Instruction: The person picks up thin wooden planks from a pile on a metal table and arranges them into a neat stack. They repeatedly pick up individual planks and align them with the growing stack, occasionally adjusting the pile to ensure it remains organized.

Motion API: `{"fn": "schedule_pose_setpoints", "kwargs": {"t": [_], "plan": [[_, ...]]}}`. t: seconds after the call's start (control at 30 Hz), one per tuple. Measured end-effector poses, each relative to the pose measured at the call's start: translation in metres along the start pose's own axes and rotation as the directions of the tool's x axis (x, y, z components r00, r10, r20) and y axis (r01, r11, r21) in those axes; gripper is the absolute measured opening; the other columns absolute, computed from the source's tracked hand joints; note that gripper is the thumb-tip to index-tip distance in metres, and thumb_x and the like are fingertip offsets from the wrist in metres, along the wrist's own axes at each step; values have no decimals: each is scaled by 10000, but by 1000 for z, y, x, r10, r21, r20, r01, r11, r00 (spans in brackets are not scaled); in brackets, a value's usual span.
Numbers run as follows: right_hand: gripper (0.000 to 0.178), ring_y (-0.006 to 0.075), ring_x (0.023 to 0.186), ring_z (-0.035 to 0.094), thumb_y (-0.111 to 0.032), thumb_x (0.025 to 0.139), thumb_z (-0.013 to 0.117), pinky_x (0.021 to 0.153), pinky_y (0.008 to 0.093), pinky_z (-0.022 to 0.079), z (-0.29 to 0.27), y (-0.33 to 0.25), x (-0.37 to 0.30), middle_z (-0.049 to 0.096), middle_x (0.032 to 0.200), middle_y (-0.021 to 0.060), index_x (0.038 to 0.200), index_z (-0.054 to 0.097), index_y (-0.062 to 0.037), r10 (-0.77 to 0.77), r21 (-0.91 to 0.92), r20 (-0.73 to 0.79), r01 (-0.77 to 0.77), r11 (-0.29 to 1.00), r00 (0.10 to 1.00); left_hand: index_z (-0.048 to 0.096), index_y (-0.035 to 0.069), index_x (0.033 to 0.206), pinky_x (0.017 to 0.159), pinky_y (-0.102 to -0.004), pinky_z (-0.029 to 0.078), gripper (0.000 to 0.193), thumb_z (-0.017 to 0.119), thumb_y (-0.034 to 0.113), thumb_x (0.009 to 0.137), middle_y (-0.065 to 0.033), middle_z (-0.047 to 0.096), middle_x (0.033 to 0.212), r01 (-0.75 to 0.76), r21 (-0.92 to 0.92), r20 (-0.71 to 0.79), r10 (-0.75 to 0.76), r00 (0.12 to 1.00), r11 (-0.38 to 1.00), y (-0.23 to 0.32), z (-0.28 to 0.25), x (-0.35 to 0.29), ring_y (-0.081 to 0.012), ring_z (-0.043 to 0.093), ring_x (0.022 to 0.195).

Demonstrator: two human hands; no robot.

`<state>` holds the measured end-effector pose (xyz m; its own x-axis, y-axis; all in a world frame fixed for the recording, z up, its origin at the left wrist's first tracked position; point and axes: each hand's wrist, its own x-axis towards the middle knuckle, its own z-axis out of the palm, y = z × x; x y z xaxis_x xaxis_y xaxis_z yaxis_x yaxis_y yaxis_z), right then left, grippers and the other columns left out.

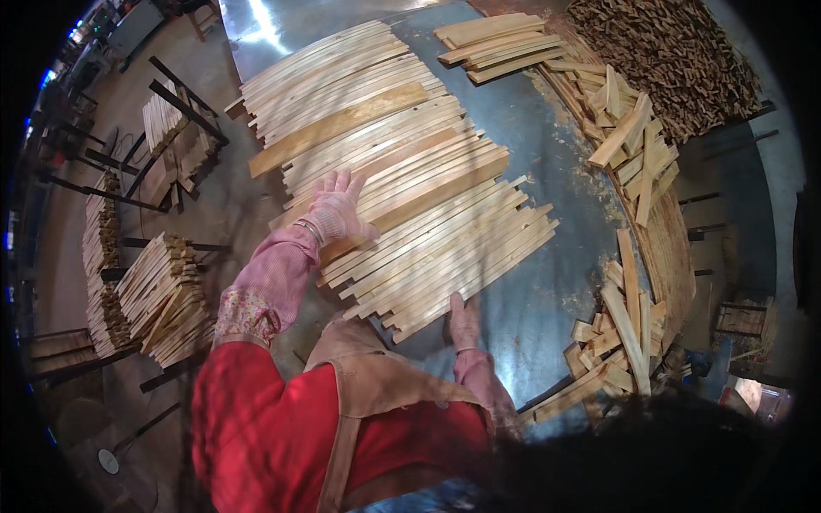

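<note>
Wooden strips (pixel 376 162) lie side by side in a long slanting row on a metal table, their ends uneven. My left hand (pixel 336 209), in a pale glove, rests on the row near its left edge with the fingers spread. Beneath and beside it runs a wider, browner board (pixel 445 190); another such board (pixel 338 128) lies farther up the row. At the row's near edge, my right hand (pixel 464 323) touches the side of the nearest strip, fingers stretched forward and apart. Neither hand grips a strip.
A few boards (pixel 496 47) lie at the table's far side. Loose offcuts (pixel 633 145) line the right edge, with more wood pieces (pixel 629 325) nearer me. Beyond is a large heap of small wood pieces (pixel 667 60). Stacked strips (pixel 167 295) stand on black racks at left.
</note>
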<state>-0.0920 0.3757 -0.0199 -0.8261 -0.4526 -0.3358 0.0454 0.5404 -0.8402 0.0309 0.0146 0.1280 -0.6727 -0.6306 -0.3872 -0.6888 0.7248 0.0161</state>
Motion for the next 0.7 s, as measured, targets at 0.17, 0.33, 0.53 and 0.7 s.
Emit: {"fn": "schedule_pose_setpoints", "kwargs": {"t": [0.17,0.33,0.53,0.7], "plan": [[773,440,1124,701,-507,1000,700,999,481,527,5,16,-6,722,1250,291,1501,502,46,-83,6,-99,84,996,992,191,196,1748,1282,-556,324,1366,848,746,683,-252,240,1767,19,-221,187,23,982,975,-23,1,21,-457,238,1633],[768,443,1083,713,-521,995,702,993,480,535,2,16,-6,742,1195,282,1489,513,36,-61,-83,-69,55,995,996,239,198,1730,1263,-565,344,1349,860,739,661,-269,333,1711,-17,-314,165,72,984,949,-38,9,25,-461,322,1590],[763,371,1138,705,-390,1010,715,1003,448,535,15,3,-8,727,1282,243,1587,423,15,-17,180,-87,33,983,996,283,205,1707,1217,-531,383,1256,888,592,677,-252,472,1577,-29,-142,0,30,1000,989,10,-4,-25,-451,450,1479],[898,341,1282,634,-271,992,754,1120,415,476,19,-11,-7,606,1482,254,1687,268,25,19,209,-143,11,978,990,199,213,1749,1275,-537,298,1209,846,543,782,-230,185,1786,-38,-104,88,47,995,994,20,11,-22,-441,267,1610]]}}
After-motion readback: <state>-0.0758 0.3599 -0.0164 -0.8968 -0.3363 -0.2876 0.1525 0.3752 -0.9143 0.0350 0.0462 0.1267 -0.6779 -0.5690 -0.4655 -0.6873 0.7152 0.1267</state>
